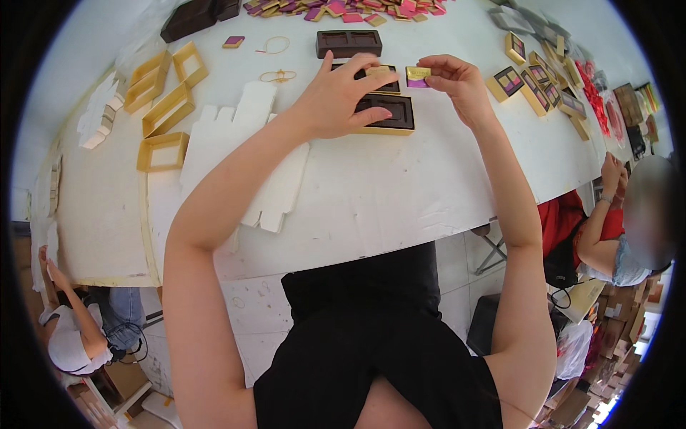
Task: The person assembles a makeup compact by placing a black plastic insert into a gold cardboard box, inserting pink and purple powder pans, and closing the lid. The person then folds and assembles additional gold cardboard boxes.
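Note:
Between the thumb and fingers of my right hand [457, 84] is a small square wrapped chocolate [417, 77], gold above and purple below. My left hand [336, 100] spreads its fingers over two dark brown trays set in gold boxes. Its fingertips rest by a gold square [381, 70] in the farther tray [390, 87], which the hand partly hides. The nearer boxed tray [391, 112] shows bare hollows, with my left thumb over it. Behind the hand lies another dark tray [349, 43] with two hollows.
Loose pink, purple and gold squares [350, 10] are heaped at the far edge. Filled boxes [534, 89] cluster to the right. Gold sleeves [163, 151] and flat white cartons [275, 182] lie left, near loops of gold cord [277, 76]. Other people sit at both sides.

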A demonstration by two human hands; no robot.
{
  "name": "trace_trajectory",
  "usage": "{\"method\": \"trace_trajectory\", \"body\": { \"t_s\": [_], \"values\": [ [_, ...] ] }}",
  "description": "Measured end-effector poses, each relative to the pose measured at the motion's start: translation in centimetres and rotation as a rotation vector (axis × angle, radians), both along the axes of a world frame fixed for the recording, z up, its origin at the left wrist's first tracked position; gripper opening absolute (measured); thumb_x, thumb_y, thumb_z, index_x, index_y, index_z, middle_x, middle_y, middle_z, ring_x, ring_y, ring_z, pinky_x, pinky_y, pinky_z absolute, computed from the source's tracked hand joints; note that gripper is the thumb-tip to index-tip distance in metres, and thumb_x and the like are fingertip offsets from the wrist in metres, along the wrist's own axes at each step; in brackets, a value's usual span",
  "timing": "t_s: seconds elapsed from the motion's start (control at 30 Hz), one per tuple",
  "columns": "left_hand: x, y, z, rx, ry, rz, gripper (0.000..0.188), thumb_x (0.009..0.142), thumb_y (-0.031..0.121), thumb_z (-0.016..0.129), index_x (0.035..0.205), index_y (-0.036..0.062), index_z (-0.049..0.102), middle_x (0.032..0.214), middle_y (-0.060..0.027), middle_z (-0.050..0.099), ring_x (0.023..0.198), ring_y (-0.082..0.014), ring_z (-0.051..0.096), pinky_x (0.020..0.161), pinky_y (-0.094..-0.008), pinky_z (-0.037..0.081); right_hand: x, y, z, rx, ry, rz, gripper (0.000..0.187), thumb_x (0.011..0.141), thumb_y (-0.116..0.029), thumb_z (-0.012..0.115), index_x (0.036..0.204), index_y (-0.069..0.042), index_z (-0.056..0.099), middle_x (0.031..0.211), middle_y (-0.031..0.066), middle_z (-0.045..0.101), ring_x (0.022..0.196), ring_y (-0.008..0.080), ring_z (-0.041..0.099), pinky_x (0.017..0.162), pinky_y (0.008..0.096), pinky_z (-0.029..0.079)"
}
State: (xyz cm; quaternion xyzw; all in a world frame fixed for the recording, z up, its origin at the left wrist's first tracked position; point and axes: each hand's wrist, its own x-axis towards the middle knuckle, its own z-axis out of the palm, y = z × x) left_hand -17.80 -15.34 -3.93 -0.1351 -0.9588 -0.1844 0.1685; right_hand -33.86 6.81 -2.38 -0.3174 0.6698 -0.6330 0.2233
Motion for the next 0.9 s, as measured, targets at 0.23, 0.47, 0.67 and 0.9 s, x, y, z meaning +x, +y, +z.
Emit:
{"method": "trace_trajectory", "body": {
  "t_s": [0.23, 0.47, 0.67, 0.9],
  "values": [
    [-0.5, -0.1, -0.3, -0.229, -0.058, 0.002, 0.062, 0.1, 0.052, 0.047, 0.15, 0.0159, 0.041, 0.15, -0.007, 0.047, 0.146, -0.0257, 0.032, 0.117, -0.0664, 0.01, 0.1, -1.3, -0.5, -0.009, -0.011, -0.03, 0.03, 0.082, 0.007, 0.066, 0.112, 0.005, 0.068, 0.104, 0.0119, 0.071, 0.095, 0.0157, 0.066, 0.091, 0.0282, 0.051],
    [-1.2, -0.9, -1.4, 0.093, 0.023, -0.058, 0.085, 0.098, 0.058, 0.047, 0.159, 0.0115, 0.012, 0.163, -0.0114, 0.024, 0.151, -0.0286, 0.02, 0.12, -0.0588, 0.008, 0.4, -3.0, 0.3, -0.093, -0.057, -0.131, 0.031, 0.081, 0.003, 0.068, 0.112, 0.007, 0.068, 0.103, 0.0125, 0.071, 0.094, 0.0165, 0.066, 0.09, 0.0274, 0.051],
    [0.9, -4.7, -0.1, 0.37, -0.072, -0.035, 0.125, 0.074, 0.061, 0.076, 0.159, 0.0111, -0.001, 0.165, -0.0189, 0.008, 0.153, -0.0344, 0.005, 0.121, -0.0549, 0.009, 4.4, -7.6, 0.6, 0.1, 0.14, 0.021, 0.035, 0.084, -0.008, 0.073, 0.115, 0.006, 0.067, 0.1, 0.0125, 0.072, 0.088, 0.0165, 0.069, 0.081, 0.0291, 0.055],
    [1.8, -3.8, -0.3, 0.266, -0.26, -0.02, 0.133, 0.061, 0.029, 0.093, 0.156, -0.0022, 0.005, 0.163, -0.0209, 0.012, 0.15, -0.0338, 0.02, 0.119, -0.0368, 0.029, 7.6, -7.1, -1.9, 0.26, 1.115, 0.141, 0.031, 0.098, -0.017, 0.059, 0.124, -0.003, 0.063, 0.134, 0.0108, 0.061, 0.132, 0.032, 0.05, 0.114, 0.0502, 0.035]
  ]
}}
